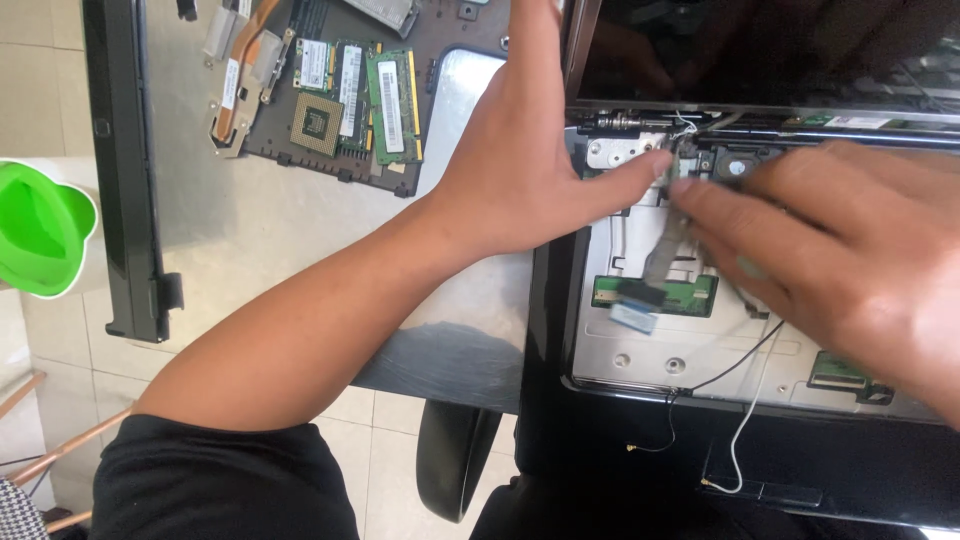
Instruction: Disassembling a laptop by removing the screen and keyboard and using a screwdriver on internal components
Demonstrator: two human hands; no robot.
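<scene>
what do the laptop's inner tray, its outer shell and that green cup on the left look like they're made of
Inner tray: looks like bare sheet metal, dull silver, with stamped ribs and screw holes. Outer shell: probably glossy black plastic, since it throws soft reflections. Green cup: likely moulded plastic, bright, smooth and evenly coloured. The left hand and right hand work at the hinge end of the tray.

Two bare hands and forearms are in view. The left hand point(520, 170) carries no glove, ring or watch; its forearm is uncovered to the elbow. The right hand point(850, 240) is likewise ungloved and unadorned (its outline is blurred, so finer detail cannot be read). Dark black clothing shows at the lower edge of the frame, plain, without visible pattern or marking.
</scene>
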